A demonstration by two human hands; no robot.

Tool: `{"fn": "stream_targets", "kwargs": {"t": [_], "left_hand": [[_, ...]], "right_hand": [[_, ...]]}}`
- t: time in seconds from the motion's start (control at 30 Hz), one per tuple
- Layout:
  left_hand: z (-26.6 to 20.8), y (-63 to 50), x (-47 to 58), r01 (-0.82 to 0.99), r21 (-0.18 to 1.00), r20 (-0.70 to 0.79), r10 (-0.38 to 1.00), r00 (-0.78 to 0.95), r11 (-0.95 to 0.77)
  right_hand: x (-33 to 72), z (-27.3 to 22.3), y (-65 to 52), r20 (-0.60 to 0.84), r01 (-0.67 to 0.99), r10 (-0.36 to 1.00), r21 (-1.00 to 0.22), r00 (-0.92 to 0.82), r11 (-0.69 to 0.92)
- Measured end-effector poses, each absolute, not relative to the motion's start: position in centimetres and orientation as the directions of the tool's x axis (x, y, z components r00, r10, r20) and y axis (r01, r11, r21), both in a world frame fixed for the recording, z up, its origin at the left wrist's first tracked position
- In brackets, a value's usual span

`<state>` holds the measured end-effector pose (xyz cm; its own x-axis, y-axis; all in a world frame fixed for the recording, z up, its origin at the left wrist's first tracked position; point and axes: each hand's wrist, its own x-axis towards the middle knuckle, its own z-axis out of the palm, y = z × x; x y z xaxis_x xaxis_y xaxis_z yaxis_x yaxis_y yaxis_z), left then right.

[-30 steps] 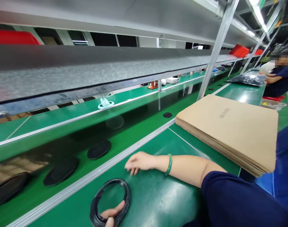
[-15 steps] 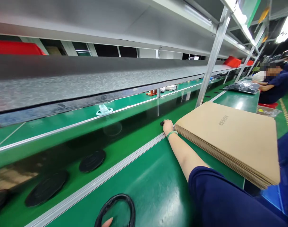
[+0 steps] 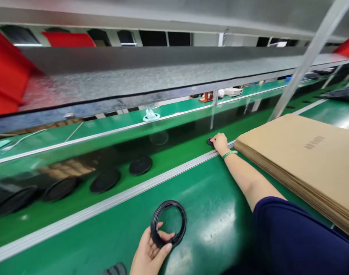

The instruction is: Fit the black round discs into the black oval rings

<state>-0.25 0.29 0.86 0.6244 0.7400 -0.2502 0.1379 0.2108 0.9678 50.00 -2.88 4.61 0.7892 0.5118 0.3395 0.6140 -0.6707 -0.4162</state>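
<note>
My left hand (image 3: 150, 250) grips a black ring (image 3: 183, 225) by its lower left side, with fingers through the middle and the thumb outside. The ring looks like several strands coiled together and is held over the green worktop (image 3: 120, 225). At the end of my outstretched arm, my right hand (image 3: 220, 143) is closed on a small black piece (image 3: 210, 141) over the green belt, just past the metal rail. Most of that piece is hidden by the fingers, so its kind is unclear. A green bangle circles my right wrist.
Several flat black discs (image 3: 140, 165) lie along the belt beyond the metal rail (image 3: 163, 173). A stack of brown cardboard sheets (image 3: 300, 145) stands right of my arm. A dark object (image 3: 115, 269) shows at the bottom edge. A shelf (image 3: 168, 76) and slanted post (image 3: 309, 61) rise above.
The view has swung left. My left hand has come into fuller view, raising the black ring. My right hand stays out over the belt with the small black piece.
</note>
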Motion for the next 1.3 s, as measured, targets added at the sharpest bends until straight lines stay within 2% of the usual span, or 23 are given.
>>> {"fn": "stream_targets", "kwargs": {"t": [0.13,0.2,0.23,0.3,0.37,0.43,0.5,0.57,0.73,0.87,1.03,1.3], "left_hand": [[2.0,0.3,-0.3,0.175,0.965,-0.263,0.753,0.604,0.197],[2.5,0.3,-0.4,0.185,0.965,-0.26,0.76,0.595,0.185],[2.7,0.4,-0.4,0.186,0.965,-0.259,0.759,0.598,0.183],[2.7,0.4,-0.4,0.183,0.966,-0.258,0.755,0.602,0.185],[2.6,0.4,-0.5,0.173,0.966,-0.257,0.76,0.598,0.191],[2.3,0.4,-0.5,0.151,0.967,-0.255,0.763,0.594,0.206],[2.1,0.3,-0.5,0.125,0.966,-0.254,0.765,0.592,0.224],[2.0,0.2,-0.5,0.111,0.966,-0.253,0.766,0.591,0.234],[1.7,0.1,-0.5,0.128,0.967,-0.254,0.781,0.571,0.221],[1.7,0.1,-0.6,0.163,0.962,-0.274,0.792,0.546,0.22],[2.2,0.2,-0.2,0.122,0.955,-0.291,0.766,0.573,0.271],[2.1,0.1,-0.1,0.142,0.966,-0.258,0.792,0.554,0.215]], "right_hand": [[43.3,4.2,-1.2,0.429,0.747,0.62,-0.483,0.657,-0.457],[37.9,3.7,-0.6,0.448,0.803,0.708,-0.52,0.546,-0.291],[35.0,3.5,-0.5,0.464,0.825,0.758,-0.539,0.458,-0.168],[29.5,3.4,-0.9,0.556,0.799,0.812,-0.563,0.179,0.209],[25.2,3.5,-1.9,0.614,0.733,0.786,-0.502,-0.071,0.458],[22.7,3.7,-2.9,0.637,0.74,0.726,-0.352,-0.26,0.574],[21.5,3.9,-3.7,0.637,0.768,0.671,-0.186,-0.38,0.613],[21.1,4.0,-4.1,0.624,0.8,0.666,-0.106,-0.409,0.59],[19.9,3.9,-3.9,0.54,0.866,0.757,-0.097,-0.368,0.49],[19.4,3.2,-3.6,0.577,0.837,0.706,-0.068,-0.411,0.543],[20.2,3.0,-3.3,0.629,0.807,0.634,-0.017,-0.45,0.59],[20.1,3.0,-3.3,0.566,0.792,0.672,-0.054,-0.478,0.609]]}}
